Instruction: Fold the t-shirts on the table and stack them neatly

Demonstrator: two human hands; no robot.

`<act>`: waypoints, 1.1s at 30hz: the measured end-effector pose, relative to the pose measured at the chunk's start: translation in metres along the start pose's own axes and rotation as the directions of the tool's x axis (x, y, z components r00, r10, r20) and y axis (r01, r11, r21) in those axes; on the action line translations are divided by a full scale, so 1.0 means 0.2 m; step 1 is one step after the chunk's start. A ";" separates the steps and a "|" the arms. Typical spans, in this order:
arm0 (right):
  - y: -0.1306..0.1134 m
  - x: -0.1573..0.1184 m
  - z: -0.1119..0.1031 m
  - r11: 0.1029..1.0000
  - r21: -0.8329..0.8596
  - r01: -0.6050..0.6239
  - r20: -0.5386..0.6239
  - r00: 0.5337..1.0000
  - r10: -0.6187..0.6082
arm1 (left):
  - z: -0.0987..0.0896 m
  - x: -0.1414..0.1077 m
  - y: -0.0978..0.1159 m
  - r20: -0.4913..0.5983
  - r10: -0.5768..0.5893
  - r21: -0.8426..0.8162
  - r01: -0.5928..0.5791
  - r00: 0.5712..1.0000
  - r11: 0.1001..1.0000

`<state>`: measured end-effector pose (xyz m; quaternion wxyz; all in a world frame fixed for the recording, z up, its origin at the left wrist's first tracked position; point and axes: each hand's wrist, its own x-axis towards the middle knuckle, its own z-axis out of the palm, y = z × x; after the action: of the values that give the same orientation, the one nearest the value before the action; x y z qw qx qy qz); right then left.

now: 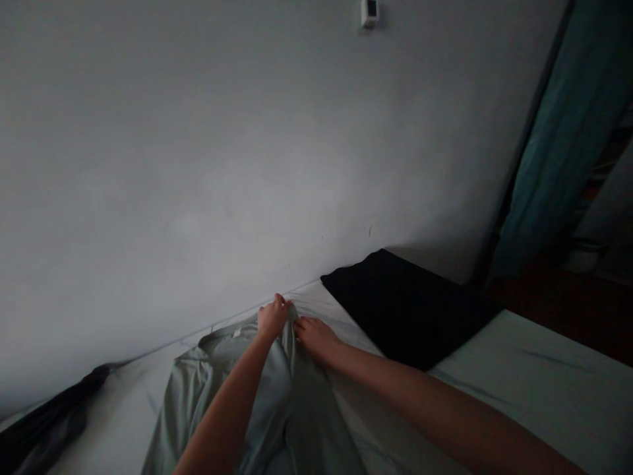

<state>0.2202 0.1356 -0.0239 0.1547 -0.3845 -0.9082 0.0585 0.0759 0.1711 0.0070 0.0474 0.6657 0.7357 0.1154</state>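
Observation:
A grey-green long garment, seemingly a shirt [270, 389], lies spread on the bed with its neckline toward the wall. A small white label shows inside the neck. My left hand [273, 318] is closed on the fabric at the shoulder on the right side. Just beside it, my right hand [316, 338] has its fingers pressed together on the same shoulder's outer edge, pinching the cloth. The lower part of the shirt runs out of the frame, and my left forearm hides some of its front.
The bed [539, 369] has a pale patterned sheet and meets a grey wall [198, 165]. A flat black cloth [410, 310] lies to the right. Dark fabric [54, 422] is bunched at the left. A teal curtain [558, 138] hangs at the far right.

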 end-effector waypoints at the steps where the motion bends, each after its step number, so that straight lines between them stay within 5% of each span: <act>1: 0.01 0.00 0.01 1.000 0.005 -0.012 -0.002 1.000 0.012 | -0.01 -0.02 -0.02 0.006 -0.008 -0.003 0.008 1.000 1.000; 13: -0.01 0.03 -0.02 0.997 -0.057 -0.043 0.027 0.999 0.045 | -0.07 -0.21 -0.30 0.136 -0.143 -0.121 0.159 0.980 0.980; 30: 0.02 0.06 0.02 0.993 -0.081 -0.090 0.104 0.990 0.098 | -0.09 -0.36 -0.29 0.081 -0.160 0.010 0.159 0.984 0.987; 33: -0.01 0.09 0.00 0.989 -0.102 -0.108 0.107 0.987 0.118 | -0.10 -0.42 -0.24 -0.030 -0.108 0.116 0.111 0.994 0.987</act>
<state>0.2065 0.1465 -0.0194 0.0811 -0.4385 -0.8939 0.0450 0.0338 0.0825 0.0086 0.0060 0.6245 0.7772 0.0770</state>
